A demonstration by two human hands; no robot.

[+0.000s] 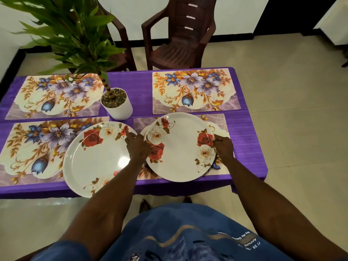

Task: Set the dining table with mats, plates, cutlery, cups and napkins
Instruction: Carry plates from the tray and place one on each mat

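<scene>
Four floral mats lie on the purple table: far left (56,95), far right (195,89), near left (32,147) and near right (218,121). A white plate with roses (180,149) is over the near right mat. My left hand (138,147) grips its left rim and my right hand (224,147) grips its right rim. I cannot tell whether the plate rests on the mat or is slightly lifted. A second rose plate (96,159) lies partly on the near left mat, reaching the table's front edge.
A white pot with a tall green plant (116,104) stands mid-table between the mats. Two brown plastic chairs, one (180,42) behind the far right mat and one (120,53) behind the plant, stand at the far side. The purple table's edge (263,166) ends at the right; tiled floor surrounds it.
</scene>
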